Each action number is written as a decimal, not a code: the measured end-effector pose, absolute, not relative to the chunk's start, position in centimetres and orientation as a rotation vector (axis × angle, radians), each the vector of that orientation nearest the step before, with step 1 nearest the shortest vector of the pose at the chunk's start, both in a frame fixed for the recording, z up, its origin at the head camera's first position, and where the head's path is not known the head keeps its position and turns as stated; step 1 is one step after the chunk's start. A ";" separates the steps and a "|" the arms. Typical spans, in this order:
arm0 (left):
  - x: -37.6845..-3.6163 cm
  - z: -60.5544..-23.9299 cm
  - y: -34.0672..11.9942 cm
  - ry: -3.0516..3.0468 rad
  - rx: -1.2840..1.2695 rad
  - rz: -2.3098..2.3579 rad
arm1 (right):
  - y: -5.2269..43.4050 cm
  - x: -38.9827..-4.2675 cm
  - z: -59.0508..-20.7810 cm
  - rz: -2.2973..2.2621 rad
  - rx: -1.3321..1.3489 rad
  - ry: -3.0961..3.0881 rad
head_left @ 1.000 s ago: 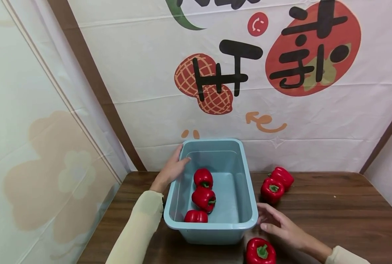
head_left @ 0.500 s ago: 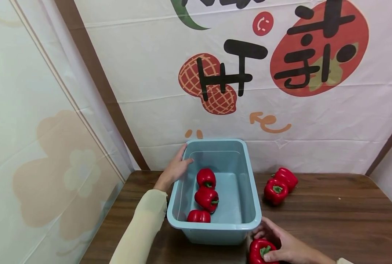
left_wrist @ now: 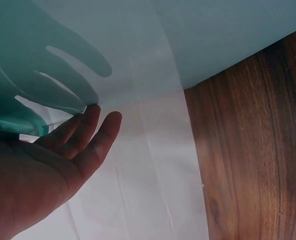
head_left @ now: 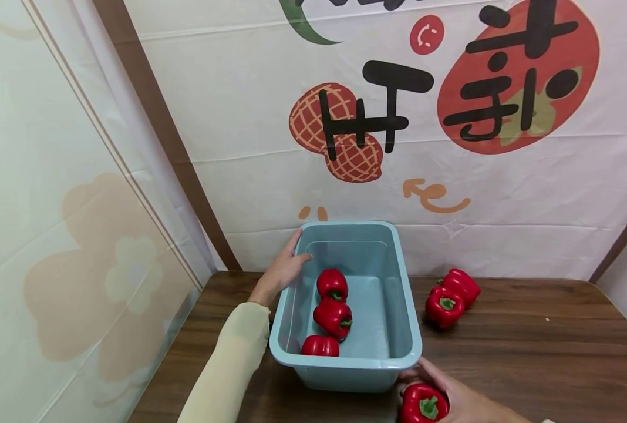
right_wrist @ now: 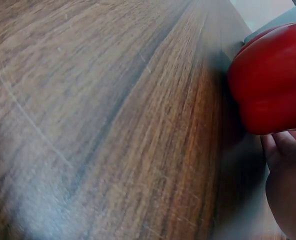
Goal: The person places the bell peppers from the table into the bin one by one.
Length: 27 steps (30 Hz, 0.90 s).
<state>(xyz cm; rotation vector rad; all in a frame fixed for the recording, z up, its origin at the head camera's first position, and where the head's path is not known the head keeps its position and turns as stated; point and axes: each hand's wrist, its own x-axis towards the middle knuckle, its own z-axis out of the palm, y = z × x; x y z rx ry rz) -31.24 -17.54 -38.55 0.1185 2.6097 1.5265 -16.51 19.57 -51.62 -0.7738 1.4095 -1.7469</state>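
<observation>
A light-blue plastic tub point(head_left: 413, 305) stands on the table against the back cloth. Three red bell peppers lie along its left side, among them a middle pepper point(head_left: 332, 317) with its green stem turned right. My left hand point(head_left: 280, 271) holds the tub's left rim, thumb over the inside and fingers outside; the left wrist view shows those fingers point(left_wrist: 83, 145) along the outer wall. By the tub's front right corner, my right hand point(head_left: 464, 399) grips another red bell pepper point(head_left: 416, 402), stem up. The right wrist view shows this pepper point(right_wrist: 273, 80) close above the wood.
Two more red bell peppers point(head_left: 444, 306) lie touching each other on the brown wooden table point(head_left: 530, 346), right of the tub. Behind the table hangs a printed white cloth point(head_left: 250, 176), and another cloth point(head_left: 91, 247) closes off the left side.
My right hand has come down from beside the tub toward the front and closed round the front bell pepper. My left hand stays on the tub's rim. The head view has shifted slightly.
</observation>
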 end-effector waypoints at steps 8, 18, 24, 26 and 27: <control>-31.4 -38.7 -17.7 2.612 0.111 1.523 | 19.6 -16.4 -52.0 -1.705 -0.769 1.396; -31.2 -38.7 -17.7 2.612 0.097 1.523 | 19.6 -16.2 -52.2 -1.748 -0.744 1.197; -31.3 -38.7 -17.7 2.602 0.095 1.529 | 19.6 -16.1 -52.0 -1.770 -0.722 1.155; -31.3 -38.7 -17.6 2.602 0.093 1.527 | 19.6 -16.1 -52.0 -1.779 -0.694 1.128; -31.3 -38.7 -17.6 2.601 0.091 1.525 | 19.6 -16.1 -52.0 -1.786 -0.680 1.113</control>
